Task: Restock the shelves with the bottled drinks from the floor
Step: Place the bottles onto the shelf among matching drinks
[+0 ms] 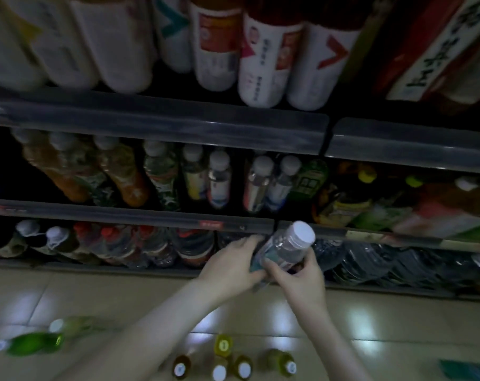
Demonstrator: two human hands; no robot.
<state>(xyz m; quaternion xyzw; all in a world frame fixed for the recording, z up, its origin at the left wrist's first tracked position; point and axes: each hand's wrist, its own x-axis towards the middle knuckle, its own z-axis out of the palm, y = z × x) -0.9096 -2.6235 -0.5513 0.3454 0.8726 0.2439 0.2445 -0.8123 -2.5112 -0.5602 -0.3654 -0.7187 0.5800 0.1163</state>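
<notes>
On the floor (123,298), near its left edge in the view, a green bottle (32,343) and a paler bottle (74,324) are seen lying on their sides, both blurred. Further right, a group of about five small yellowish bottles (223,346) is standing on the floor, so the restocking is judged to be only partly done. Above them, a clear bottle with a white cap (288,247) is held tilted at the front edge of the bottom shelf (109,266), with its base towards the shelf. Its lower part is gripped by the left hand (233,266), and its body is clasped from below by the right hand (299,273). This bottle is not yet set down. The two shelves above (150,122) are seen well filled with drinks.
</notes>
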